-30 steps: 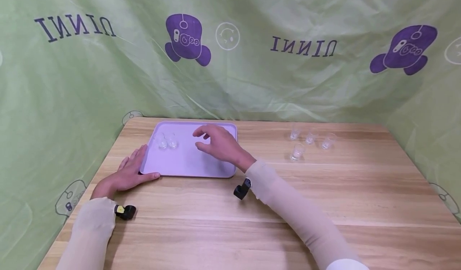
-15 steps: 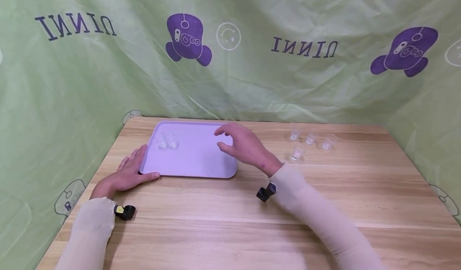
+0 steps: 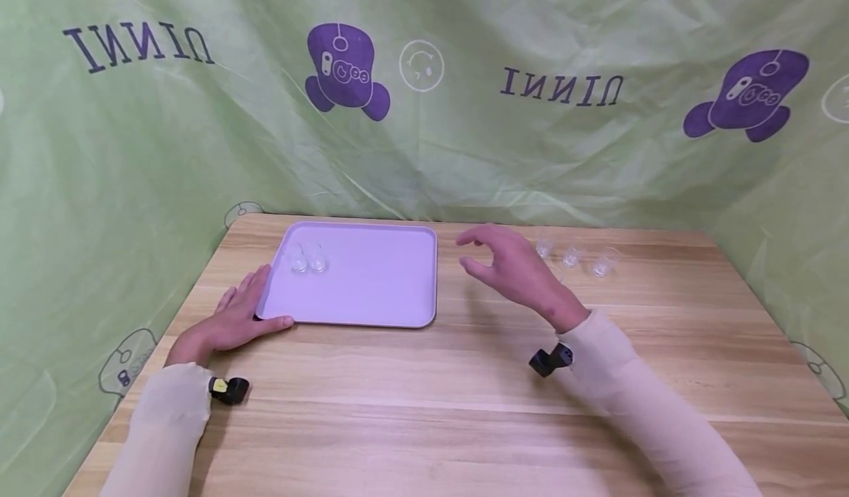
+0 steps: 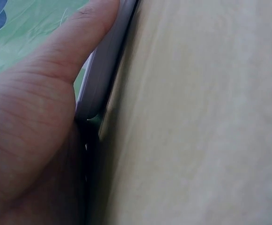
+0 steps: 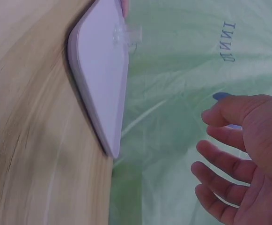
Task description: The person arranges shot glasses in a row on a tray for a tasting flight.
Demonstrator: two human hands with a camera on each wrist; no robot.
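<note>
A purple tray (image 3: 371, 276) lies at the back left of the wooden table, with two small clear glasses (image 3: 308, 259) standing side by side on its left part. My left hand (image 3: 232, 320) rests at the tray's front left corner, thumb along the front edge and fingers along the left side; the left wrist view has the thumb (image 4: 75, 42) against the rim. To the right of the tray my right hand (image 3: 514, 267) hangs above the table, fingers bent loosely apart and holding nothing. In the right wrist view this hand (image 5: 248, 154) is empty too.
Three clear glasses, the rightmost (image 3: 603, 262) among them, stand at the back right, just beyond my right hand, which largely hides another glass. A green printed cloth (image 3: 424, 150) hangs behind the table (image 3: 398, 401) and at its sides.
My right hand has moved right, from above the tray to past its right edge, and now largely covers the front glass of the right group. The left hand and tray have stayed in place.
</note>
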